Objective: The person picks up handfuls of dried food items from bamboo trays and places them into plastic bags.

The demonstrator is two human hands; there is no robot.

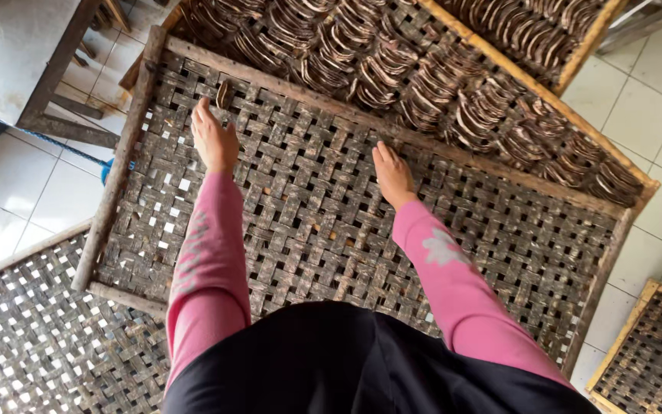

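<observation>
Four woven trays in shot, largest first. Dead centre, the big empty woven tray (362, 230), dark slats in a rough wooden frame, lying flat and overlapping its neighbours. At 12 to 2 o'clock, a second tray (499, 165) half tucked under the next one up, packed with rows of curved brown slices (415, 84). At 7 o'clock, a paler lattice tray (47, 337) poking out from under the centre frame. At 4 o'clock, a small yellow-framed tray (653, 353) on the white tiled floor (645, 115).

Down to the hands now. Left hand (213, 138) flat at 11 o'clock, fingers together and stretched out, palm down on the weave, holding nothing. Right hand (392, 175) likewise flat, just past centre at 12 o'clock, near the far rail. Smallest of all, one stray brown slice (224, 93) just beyond the left fingertips, near the far rail.

Risks from here: brittle slats snapping under pressed weight; splinters off the rough weave; a nudge on that far rail jolting the loaded tray and spilling rows.
</observation>
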